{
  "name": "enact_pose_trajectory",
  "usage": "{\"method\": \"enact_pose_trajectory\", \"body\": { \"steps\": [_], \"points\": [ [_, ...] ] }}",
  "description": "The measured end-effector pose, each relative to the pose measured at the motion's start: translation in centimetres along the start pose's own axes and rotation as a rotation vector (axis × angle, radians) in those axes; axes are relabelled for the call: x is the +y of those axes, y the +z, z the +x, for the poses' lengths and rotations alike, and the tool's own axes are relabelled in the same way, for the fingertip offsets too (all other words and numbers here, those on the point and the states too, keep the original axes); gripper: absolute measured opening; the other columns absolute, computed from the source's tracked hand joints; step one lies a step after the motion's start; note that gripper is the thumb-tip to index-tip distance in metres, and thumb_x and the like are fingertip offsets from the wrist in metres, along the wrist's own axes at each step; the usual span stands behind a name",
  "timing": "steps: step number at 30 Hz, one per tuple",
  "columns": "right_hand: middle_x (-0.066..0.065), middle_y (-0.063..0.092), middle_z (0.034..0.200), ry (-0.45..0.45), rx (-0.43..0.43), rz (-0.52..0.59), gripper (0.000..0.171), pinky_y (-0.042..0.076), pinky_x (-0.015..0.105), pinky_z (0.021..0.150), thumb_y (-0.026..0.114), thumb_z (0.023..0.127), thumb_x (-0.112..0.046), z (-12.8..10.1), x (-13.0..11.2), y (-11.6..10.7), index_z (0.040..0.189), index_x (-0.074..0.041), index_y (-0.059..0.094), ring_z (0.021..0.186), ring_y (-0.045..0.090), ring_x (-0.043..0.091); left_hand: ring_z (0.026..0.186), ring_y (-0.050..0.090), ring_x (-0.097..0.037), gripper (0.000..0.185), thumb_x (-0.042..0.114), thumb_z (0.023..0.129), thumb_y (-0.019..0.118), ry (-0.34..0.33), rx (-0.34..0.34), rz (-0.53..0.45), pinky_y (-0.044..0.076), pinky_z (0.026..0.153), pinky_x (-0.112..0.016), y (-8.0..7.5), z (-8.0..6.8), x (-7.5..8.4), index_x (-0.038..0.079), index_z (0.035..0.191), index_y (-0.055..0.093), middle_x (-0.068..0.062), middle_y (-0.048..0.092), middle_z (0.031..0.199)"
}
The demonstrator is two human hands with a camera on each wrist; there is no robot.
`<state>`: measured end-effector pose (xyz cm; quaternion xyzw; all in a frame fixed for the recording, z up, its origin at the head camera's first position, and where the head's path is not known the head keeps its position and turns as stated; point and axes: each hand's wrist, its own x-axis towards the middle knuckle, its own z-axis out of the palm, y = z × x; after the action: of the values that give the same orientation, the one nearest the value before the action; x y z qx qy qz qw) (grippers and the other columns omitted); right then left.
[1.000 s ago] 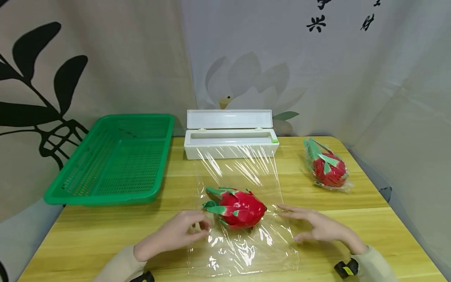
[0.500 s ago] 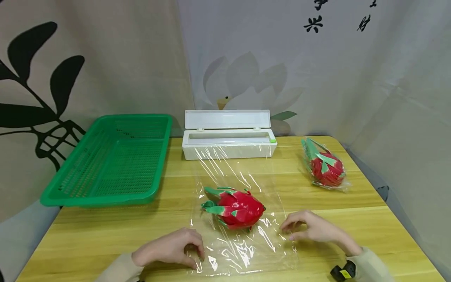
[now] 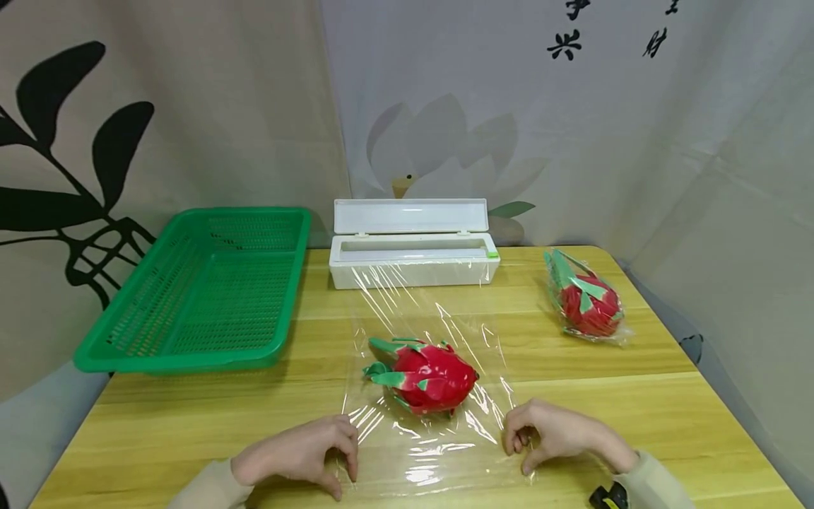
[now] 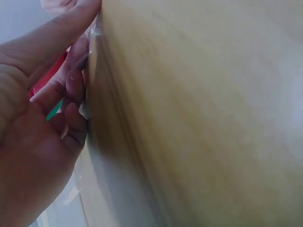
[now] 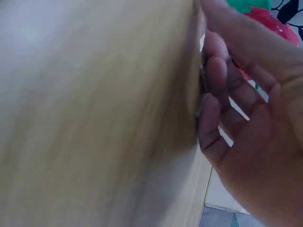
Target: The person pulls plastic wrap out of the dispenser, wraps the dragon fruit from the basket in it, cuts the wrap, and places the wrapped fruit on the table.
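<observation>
A red dragon fruit (image 3: 434, 376) with green scales lies on a sheet of clear plastic wrap (image 3: 432, 459), which runs back to a white wrap dispenser (image 3: 413, 272) with its lid raised. My left hand (image 3: 311, 452) is at the near left corner of the wrap, fingers curled and thumb close to them. At the opposite near corner, my right hand (image 3: 559, 435) pinches the wrap's edge between curled fingers and thumb. In the left wrist view, a fold of film (image 4: 92, 38) shows at the fingertips of that hand.
A green plastic basket (image 3: 295, 311) stands at the back left of the wooden table (image 3: 159, 438). Toward the back right lies a second dragon fruit (image 3: 591, 304), wrapped in film. A printed curtain (image 3: 254, 106) hangs behind the table.
My left hand has moved from beside the fruit down to the near left corner of the wrap. The right hand has come nearer along the right edge, its fingers curling in.
</observation>
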<state>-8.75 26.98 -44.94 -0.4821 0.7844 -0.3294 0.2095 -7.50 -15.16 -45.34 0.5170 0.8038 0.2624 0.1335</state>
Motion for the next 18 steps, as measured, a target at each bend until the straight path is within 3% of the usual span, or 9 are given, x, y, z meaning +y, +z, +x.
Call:
{"method": "enact_pose_trajectory", "body": {
  "steps": [8, 15, 18],
  "points": [
    [0.001, 0.067, 0.077, -0.024, 0.032, 0.019, 0.006, 0.051, 0.014, 0.059, 0.072, 0.08, -0.017, 0.0, 0.4, 0.0, 0.082, -0.011, 0.073, 0.072, 0.054, -0.007, 0.084, 0.047, 0.009, 0.009, 0.032, 0.078, 0.075, 0.07, 0.043, -0.03, 0.039, 0.075, -0.004, 0.2, 0.0, -0.7, 0.024, 0.079, 0.075, 0.014, 0.062, 0.079],
    [-0.001, 0.065, 0.083, -0.006, 0.03, -0.013, 0.005, 0.052, 0.015, 0.066, 0.067, 0.086, -0.016, 0.0, 0.1, -0.4, 0.084, -0.011, 0.069, 0.077, 0.055, -0.006, 0.084, 0.048, 0.009, 0.008, 0.031, 0.084, 0.07, 0.055, 0.049, -0.034, 0.04, 0.077, -0.007, 0.2, 0.0, -0.9, 0.024, 0.082, 0.073, 0.016, 0.063, 0.08],
    [-0.001, 0.065, 0.086, 0.0, 0.043, -0.025, 0.004, 0.053, 0.017, 0.07, 0.065, 0.087, -0.015, -0.1, -0.5, -1.0, 0.086, -0.012, 0.067, 0.08, 0.057, -0.005, 0.083, 0.05, 0.007, 0.004, 0.025, 0.086, 0.068, 0.057, 0.068, -0.082, 0.042, 0.076, -0.01, -0.1, 0.0, -0.8, 0.023, 0.084, 0.07, 0.013, 0.063, 0.082]
  ]
}}
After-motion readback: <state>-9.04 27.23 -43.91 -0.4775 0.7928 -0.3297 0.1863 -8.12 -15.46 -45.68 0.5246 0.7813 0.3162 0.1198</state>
